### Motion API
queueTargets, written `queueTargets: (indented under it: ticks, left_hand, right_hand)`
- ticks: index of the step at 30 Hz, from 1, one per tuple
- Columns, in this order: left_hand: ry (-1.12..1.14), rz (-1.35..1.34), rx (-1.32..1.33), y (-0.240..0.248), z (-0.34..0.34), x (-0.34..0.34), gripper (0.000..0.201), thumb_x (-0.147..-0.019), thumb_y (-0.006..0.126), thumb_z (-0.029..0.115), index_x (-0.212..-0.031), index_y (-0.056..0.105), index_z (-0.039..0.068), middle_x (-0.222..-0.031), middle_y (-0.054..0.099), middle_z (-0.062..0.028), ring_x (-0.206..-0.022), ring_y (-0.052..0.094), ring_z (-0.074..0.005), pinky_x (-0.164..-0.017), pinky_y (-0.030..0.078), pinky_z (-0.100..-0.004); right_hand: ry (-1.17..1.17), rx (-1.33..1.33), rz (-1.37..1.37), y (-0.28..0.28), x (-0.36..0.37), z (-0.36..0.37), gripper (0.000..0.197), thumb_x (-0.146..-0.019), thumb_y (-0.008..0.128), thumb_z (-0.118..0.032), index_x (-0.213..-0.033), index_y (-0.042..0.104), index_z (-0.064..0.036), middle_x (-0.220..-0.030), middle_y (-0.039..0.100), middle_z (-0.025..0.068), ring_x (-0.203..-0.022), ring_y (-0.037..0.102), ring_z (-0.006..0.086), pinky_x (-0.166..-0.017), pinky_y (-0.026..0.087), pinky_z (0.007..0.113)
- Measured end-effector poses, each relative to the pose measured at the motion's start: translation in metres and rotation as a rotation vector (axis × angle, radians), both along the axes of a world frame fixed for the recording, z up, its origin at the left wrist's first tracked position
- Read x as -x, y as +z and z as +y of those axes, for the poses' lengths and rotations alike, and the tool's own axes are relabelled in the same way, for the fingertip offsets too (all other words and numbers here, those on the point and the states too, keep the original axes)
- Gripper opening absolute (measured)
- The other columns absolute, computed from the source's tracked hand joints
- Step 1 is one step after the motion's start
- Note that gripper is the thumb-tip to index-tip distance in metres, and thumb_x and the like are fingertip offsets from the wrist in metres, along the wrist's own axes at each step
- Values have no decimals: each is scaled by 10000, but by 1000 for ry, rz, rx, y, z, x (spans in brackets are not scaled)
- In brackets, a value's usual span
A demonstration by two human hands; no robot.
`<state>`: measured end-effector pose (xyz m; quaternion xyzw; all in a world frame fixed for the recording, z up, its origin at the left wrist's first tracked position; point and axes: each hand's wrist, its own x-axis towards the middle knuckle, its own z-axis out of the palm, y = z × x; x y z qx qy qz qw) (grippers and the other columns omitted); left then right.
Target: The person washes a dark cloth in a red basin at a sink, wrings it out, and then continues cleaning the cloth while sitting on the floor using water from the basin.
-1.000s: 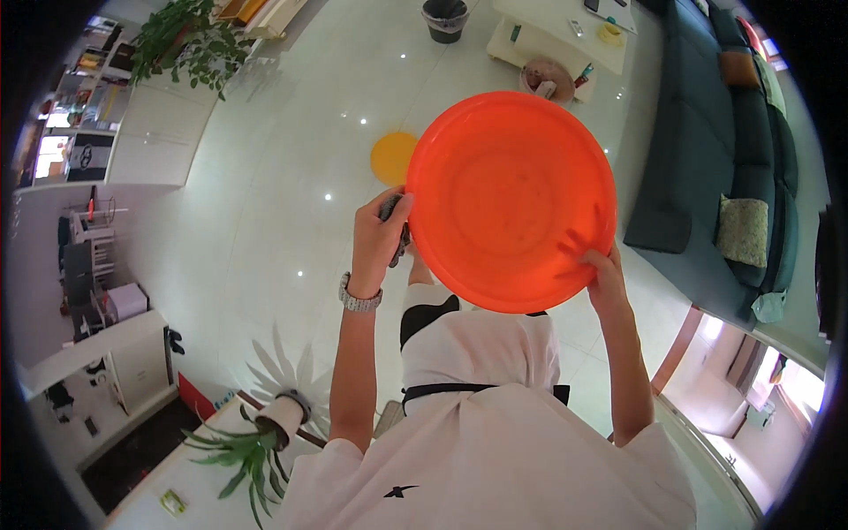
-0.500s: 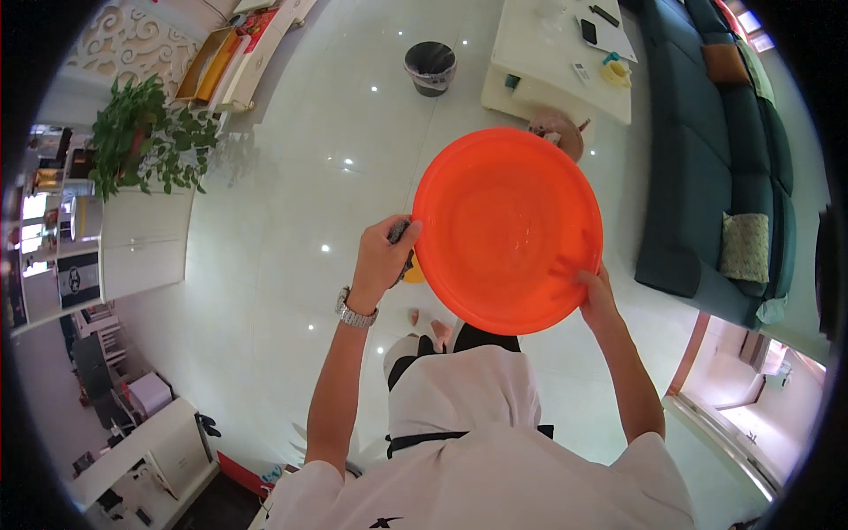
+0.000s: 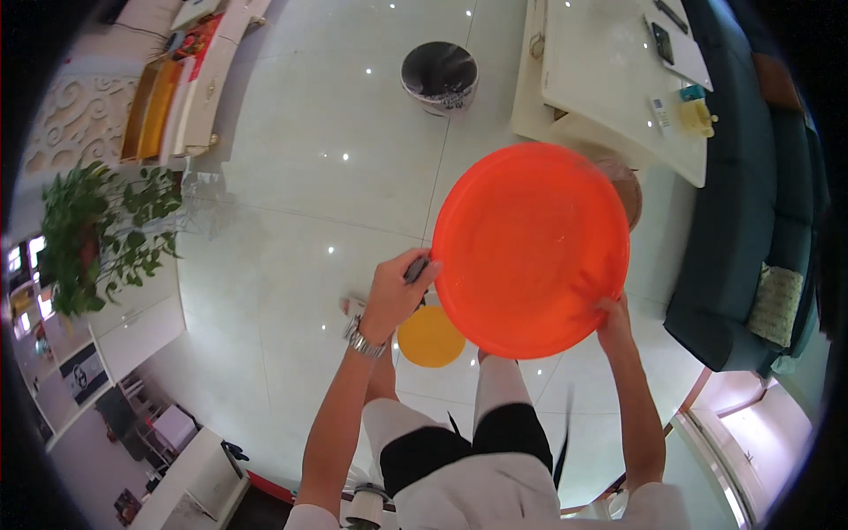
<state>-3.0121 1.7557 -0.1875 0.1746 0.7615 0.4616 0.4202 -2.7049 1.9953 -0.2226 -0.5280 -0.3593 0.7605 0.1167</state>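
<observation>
A big round orange-red plastic basin (image 3: 530, 252) is held up in front of me, its inside showing. My left hand (image 3: 396, 296) is closed at the basin's left rim. A small dark grey thing (image 3: 415, 269), whose kind I cannot make out, is also in that hand. On the lower right rim, my right hand (image 3: 614, 322) is closed, with its fingers showing as shadows through the plastic. Below the basin, by my legs, a round yellow surface (image 3: 430, 337) shows, partly covered by the basin and my left hand.
A dark bin (image 3: 439, 78) stands on the tiled floor ahead. To the right are a white table (image 3: 609, 75) and a dark green sofa (image 3: 729, 238). A brown round thing (image 3: 629, 199) is half hidden behind the basin. A leafy plant (image 3: 97, 225) stands at the left.
The basin and both hands have shifted slightly right and down in view. More of the yellow surface and my legs now shows. The room has shifted in view. Both hands keep their hold.
</observation>
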Motion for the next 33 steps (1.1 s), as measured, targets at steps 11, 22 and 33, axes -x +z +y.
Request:
queueTargets:
  ticks: [11, 22, 33]
  left_hand:
    - [-218, 147, -41, -241, 91, 108, 375, -936, 630, 347, -981, 661, -24, -611, 530, 20, -511, 452, -59, -484, 393, -244]
    - [-306, 184, 31, -389, 119, 137, 342, -930, 625, 323, -961, 660, -16, -589, 557, -49, -479, 495, -121, -484, 424, -284]
    - [-494, 422, 109, -447, 98, 129, 308, -929, 598, 308, -977, 660, 10, -618, 608, -124, -508, 597, -235, -541, 480, -357]
  right_hand:
    - [-133, -31, -66, -219, 93, 39, 704, -712, 501, -8, -1405, 373, -35, -1413, 455, 87, -1275, 463, 270, -1024, 439, 379]
    - [-259, -31, -66, -377, 109, 37, 659, -722, 507, 10, -1373, 415, -25, -1371, 496, 101, -1267, 470, 270, -1034, 429, 377]
    - [-287, -77, -81, -418, 94, 0, 643, -759, 513, 25, -1389, 403, -37, -1378, 494, 99, -1245, 491, 258, -1030, 428, 374]
